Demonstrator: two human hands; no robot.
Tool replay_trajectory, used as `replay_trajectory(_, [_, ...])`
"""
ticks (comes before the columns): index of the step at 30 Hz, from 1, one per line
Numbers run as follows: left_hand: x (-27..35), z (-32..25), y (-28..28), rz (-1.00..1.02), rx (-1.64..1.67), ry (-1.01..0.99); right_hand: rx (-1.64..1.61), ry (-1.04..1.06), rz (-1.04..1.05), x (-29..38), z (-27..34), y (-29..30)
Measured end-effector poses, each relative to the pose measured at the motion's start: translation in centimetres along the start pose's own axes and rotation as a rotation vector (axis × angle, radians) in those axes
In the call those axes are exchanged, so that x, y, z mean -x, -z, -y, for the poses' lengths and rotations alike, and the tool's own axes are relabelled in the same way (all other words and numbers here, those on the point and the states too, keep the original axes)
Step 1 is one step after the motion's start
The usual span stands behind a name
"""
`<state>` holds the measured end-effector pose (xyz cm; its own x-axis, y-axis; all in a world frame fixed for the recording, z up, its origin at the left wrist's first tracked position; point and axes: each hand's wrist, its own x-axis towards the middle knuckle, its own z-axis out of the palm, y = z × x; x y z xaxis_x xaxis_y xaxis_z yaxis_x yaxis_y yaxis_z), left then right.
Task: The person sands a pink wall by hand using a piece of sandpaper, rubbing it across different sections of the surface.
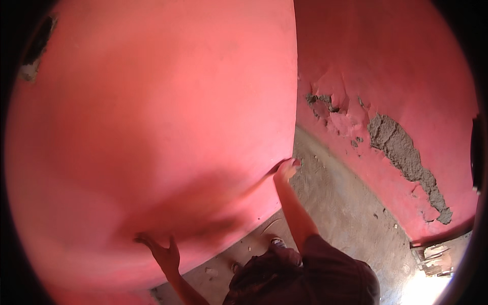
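Note:
A smooth pink-painted wall fills most of the view before me, with shadows across its lower part. My right hand reaches out to the wall's right-hand vertical edge, and it seems to touch it. Its fingers are partly hidden and blurred, so whether something small lies in them is unclear. Lower left, my left hand is raised in front of the wall, thumb and fingers apart, with nothing in it. I cannot tell whether its fingertips touch the paint.
At right, a second pink wall has peeling paint and a long patch of bare grey plaster. The bare floor runs between the walls. A broken-edged dark opening shows upper left. Splintered pale debris lies lower right beside bright light.

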<state>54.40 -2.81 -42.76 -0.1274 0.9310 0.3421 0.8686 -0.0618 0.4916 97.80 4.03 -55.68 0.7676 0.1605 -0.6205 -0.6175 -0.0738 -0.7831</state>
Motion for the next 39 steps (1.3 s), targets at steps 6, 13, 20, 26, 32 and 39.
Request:
replay_trajectory(6, [0.3, 0.6, 1.4, -0.059, -0.04, 0.024, -0.082, 0.504, 0.004, 14.4, -10.4, -2.8])
replay_trajectory(13, [0.2, -2.4, -0.2, 0.017, 0.077, -0.061, -0.095, 0.22, -0.25, -7.9, -3.7, 0.1])
replay_trajectory(20, [0.5, -0.1, 0.5, -0.073, 0.017, 0.006, 0.113, 0.485, 0.487, 20.7, -12.5, 0.0])
replay_trajectory(26, [1.9, 1.5, 1.9, 0.106, 0.182, 0.0, -0.112, 0.696, 0.087, 10.4, -4.8, -2.4])
replay_trajectory(32, [2.4, 8.5, 1.2, 0.136, 0.268, 0.082, 0.004, 0.8, 0.142, 19.3, -13.3, -4.4])
replay_trajectory(39, [1.8, 14.8, 4.3, 0.222, 0.222, -0.025, -0.13, 0.845, -0.006, 15.3, -3.7, -4.9])
